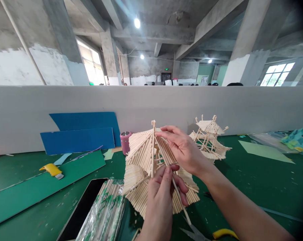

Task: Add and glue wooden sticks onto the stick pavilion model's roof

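Note:
A pavilion model made of pale wooden sticks stands in front of me, with a sloped upper roof and a wider lower roof. My left hand is closed around a long thin wooden stick, whose lower end points down to the right. That stick seems to run up along the roof's right slope. Near the roof peak, my right hand has its fingertips against the upper sticks, apparently on the same stick's top part. Its thumb lies close to my left fingers. My hands hide part of the roof's right side.
Behind to the right stands another stick pavilion. Left are a wrapped bundle of sticks, a black flat device, a yellow cutter and a pink cup. Scissors lie at front. A white partition borders the table.

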`<state>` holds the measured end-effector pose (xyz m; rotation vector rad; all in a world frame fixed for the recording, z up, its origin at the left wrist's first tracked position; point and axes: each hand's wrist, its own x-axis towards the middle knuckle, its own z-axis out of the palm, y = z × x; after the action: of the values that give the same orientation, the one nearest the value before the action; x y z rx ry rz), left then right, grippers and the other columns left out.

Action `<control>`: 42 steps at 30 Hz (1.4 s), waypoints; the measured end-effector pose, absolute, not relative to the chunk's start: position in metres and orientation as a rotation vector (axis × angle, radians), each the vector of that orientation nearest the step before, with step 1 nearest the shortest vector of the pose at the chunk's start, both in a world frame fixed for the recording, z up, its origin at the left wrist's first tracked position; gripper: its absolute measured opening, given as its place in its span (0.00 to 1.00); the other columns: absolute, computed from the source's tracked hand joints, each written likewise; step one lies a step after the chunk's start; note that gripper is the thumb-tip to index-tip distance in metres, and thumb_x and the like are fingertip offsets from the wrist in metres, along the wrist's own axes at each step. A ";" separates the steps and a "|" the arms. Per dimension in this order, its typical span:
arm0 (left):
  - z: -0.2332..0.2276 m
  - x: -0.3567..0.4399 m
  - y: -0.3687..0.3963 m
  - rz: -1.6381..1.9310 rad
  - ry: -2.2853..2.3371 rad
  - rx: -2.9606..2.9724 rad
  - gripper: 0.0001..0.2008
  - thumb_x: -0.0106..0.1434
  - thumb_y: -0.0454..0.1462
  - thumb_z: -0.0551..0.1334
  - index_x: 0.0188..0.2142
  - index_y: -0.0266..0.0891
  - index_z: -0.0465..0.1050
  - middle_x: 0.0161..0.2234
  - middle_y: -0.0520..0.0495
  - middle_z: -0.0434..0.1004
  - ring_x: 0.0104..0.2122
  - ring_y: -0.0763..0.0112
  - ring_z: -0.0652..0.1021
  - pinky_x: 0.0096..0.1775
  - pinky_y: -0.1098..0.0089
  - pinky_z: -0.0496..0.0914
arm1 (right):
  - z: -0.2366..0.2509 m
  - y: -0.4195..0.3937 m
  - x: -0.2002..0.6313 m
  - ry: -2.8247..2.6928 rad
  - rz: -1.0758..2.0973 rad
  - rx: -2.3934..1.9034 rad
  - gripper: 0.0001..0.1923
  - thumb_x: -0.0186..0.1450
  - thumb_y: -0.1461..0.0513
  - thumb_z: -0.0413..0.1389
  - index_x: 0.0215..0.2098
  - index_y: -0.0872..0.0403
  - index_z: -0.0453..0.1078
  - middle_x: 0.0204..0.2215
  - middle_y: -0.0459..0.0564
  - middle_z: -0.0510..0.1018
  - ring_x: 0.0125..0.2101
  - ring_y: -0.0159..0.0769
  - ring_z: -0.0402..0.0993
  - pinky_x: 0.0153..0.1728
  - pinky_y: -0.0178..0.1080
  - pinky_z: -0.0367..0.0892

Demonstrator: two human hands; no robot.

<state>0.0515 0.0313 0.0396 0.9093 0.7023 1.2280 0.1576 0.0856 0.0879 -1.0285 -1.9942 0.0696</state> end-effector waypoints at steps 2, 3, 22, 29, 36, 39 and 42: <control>0.040 0.052 0.031 1.235 0.709 0.898 0.11 0.65 0.37 0.50 0.35 0.32 0.67 0.16 0.53 0.70 0.13 0.78 0.67 0.21 0.75 0.58 | 0.089 0.084 0.157 -2.013 0.055 -1.031 0.20 0.64 0.70 0.44 0.49 0.54 0.69 0.49 0.53 0.68 0.49 0.36 0.65 0.49 0.39 0.64; 0.040 0.052 0.031 1.234 0.707 0.898 0.11 0.65 0.37 0.50 0.35 0.32 0.67 0.16 0.53 0.70 0.13 0.78 0.67 0.20 0.75 0.58 | 0.089 0.084 0.157 -2.028 0.044 -1.036 0.20 0.64 0.71 0.44 0.49 0.53 0.69 0.49 0.53 0.68 0.49 0.36 0.66 0.49 0.40 0.65; 0.036 0.053 0.032 1.241 0.666 0.909 0.11 0.64 0.37 0.51 0.34 0.32 0.69 0.16 0.53 0.71 0.12 0.79 0.68 0.19 0.76 0.58 | 0.088 0.084 0.157 -2.060 -0.065 -1.055 0.20 0.63 0.71 0.43 0.48 0.54 0.70 0.49 0.55 0.69 0.48 0.39 0.66 0.49 0.43 0.65; 0.038 0.053 0.033 1.246 0.671 0.876 0.11 0.63 0.37 0.52 0.35 0.31 0.69 0.15 0.52 0.70 0.13 0.77 0.67 0.19 0.76 0.61 | 0.087 0.084 0.155 -2.054 -0.054 -1.056 0.20 0.64 0.70 0.43 0.48 0.54 0.70 0.49 0.55 0.69 0.48 0.39 0.66 0.49 0.44 0.65; 0.037 0.055 0.032 1.263 0.679 0.871 0.11 0.63 0.37 0.52 0.34 0.32 0.69 0.15 0.53 0.69 0.13 0.77 0.67 0.18 0.77 0.61 | 0.086 0.084 0.156 -2.042 -0.075 -1.049 0.20 0.64 0.70 0.43 0.48 0.54 0.70 0.49 0.55 0.69 0.48 0.39 0.66 0.48 0.43 0.66; 0.037 0.055 0.033 1.260 0.679 0.876 0.11 0.64 0.37 0.51 0.34 0.32 0.69 0.15 0.53 0.70 0.13 0.78 0.67 0.18 0.77 0.61 | 0.086 0.086 0.155 -2.046 -0.073 -1.045 0.20 0.63 0.71 0.43 0.48 0.54 0.70 0.49 0.55 0.69 0.48 0.39 0.66 0.49 0.43 0.65; 0.037 0.055 0.033 1.252 0.682 0.876 0.11 0.64 0.37 0.51 0.33 0.32 0.69 0.15 0.52 0.70 0.13 0.77 0.67 0.18 0.77 0.61 | 0.086 0.086 0.155 -2.048 -0.066 -1.046 0.20 0.63 0.71 0.43 0.48 0.53 0.70 0.49 0.55 0.69 0.48 0.38 0.66 0.49 0.43 0.65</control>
<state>0.0548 0.0333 0.0374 0.8758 0.6823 1.2518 0.1551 0.0861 0.0864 -1.0461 -2.0482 -0.0663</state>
